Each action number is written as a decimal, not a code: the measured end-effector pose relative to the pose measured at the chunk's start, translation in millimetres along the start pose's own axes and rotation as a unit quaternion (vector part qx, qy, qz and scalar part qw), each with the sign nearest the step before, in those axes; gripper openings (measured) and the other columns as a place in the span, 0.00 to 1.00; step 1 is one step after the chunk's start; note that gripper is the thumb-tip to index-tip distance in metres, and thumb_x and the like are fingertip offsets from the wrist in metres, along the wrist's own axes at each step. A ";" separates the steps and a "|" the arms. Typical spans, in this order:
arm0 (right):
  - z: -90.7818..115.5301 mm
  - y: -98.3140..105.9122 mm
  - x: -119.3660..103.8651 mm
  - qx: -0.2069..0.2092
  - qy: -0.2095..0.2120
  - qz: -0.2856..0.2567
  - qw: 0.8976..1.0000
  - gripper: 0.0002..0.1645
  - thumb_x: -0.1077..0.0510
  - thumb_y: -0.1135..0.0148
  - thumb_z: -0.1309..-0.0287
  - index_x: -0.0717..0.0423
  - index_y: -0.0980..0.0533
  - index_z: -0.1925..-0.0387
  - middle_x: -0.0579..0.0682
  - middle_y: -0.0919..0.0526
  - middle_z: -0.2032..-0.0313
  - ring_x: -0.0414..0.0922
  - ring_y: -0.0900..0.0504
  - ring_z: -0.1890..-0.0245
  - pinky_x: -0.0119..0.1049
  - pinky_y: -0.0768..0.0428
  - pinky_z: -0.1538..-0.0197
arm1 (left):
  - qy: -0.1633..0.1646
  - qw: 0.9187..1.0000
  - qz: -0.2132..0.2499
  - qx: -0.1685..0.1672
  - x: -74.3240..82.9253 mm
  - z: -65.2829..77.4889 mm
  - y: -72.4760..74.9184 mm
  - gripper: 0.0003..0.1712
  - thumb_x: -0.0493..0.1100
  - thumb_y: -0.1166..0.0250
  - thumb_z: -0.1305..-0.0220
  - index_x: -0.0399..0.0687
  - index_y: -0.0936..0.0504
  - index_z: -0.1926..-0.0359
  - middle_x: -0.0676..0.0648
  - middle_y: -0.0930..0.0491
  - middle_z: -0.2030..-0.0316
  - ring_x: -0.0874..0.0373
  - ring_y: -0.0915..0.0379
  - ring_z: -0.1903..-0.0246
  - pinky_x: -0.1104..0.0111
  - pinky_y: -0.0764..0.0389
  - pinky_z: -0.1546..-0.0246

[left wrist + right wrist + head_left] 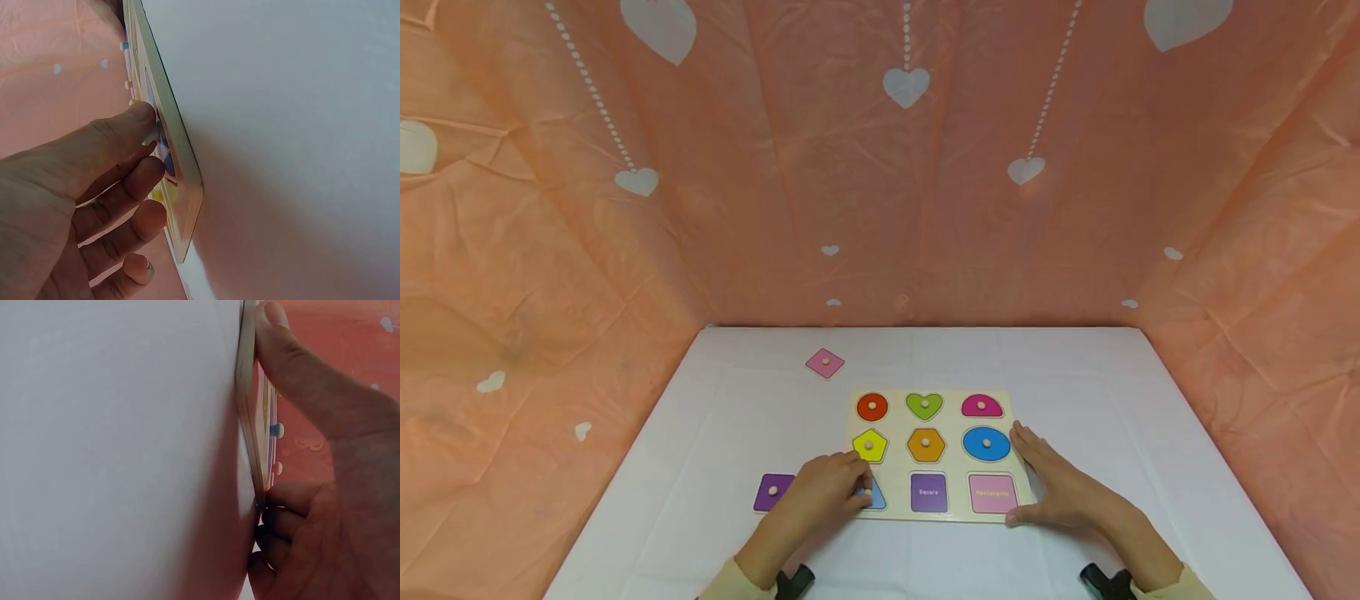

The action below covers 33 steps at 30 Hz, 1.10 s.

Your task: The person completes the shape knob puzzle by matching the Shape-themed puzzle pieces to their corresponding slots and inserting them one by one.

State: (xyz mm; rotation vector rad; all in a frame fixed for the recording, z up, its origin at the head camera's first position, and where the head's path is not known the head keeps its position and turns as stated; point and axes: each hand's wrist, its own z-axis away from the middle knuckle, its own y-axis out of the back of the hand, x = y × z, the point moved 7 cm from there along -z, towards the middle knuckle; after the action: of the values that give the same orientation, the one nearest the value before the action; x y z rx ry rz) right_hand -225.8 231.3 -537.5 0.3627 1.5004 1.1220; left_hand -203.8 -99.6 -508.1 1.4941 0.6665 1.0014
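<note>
A cream wooden shape puzzle board (955,471) lies on the white table. At its near left corner my left hand (827,485) pinches the knob of a blue triangle piece (877,500), which the fingers partly cover. The left wrist view shows thumb and forefinger (142,112) together at that knob. My right hand (1067,493) grips the board's right side, thumb at the near corner and fingers spread along the edge. Knobbed red circle, green heart, magenta half-circle, yellow pentagon, orange hexagon and blue oval (987,443) sit in the board. Its purple "Square" recess (928,493) and pink "Rectangular" recess (992,494) hold no pieces.
A purple knobbed piece (771,492) lies left of the board, partly behind the left hand. Farther back lies a pink diamond-shaped piece (825,363) with a knob. Orange cloth (902,208) with white hearts encloses the table's back and sides.
</note>
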 end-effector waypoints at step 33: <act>-0.5 1.2 -0.5 0.009 0.009 0.010 1.000 0.83 0.30 0.13 0.61 0.64 0.48 0.16 0.65 0.48 0.17 0.74 0.49 0.19 0.68 0.40 0.24 | 0.052 0.994 0.049 0.078 -60.2 38.8 28.8 0.12 0.44 0.18 0.39 0.54 0.13 0.59 0.61 0.19 0.64 0.66 0.26 0.66 0.68 0.17 0.62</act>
State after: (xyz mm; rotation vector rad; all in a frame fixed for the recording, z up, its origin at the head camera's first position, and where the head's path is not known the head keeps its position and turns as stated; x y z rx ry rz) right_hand -226.5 231.3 -536.3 0.3822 1.5267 1.1303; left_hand -202.1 -175.1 -492.2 1.6323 0.7666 1.1281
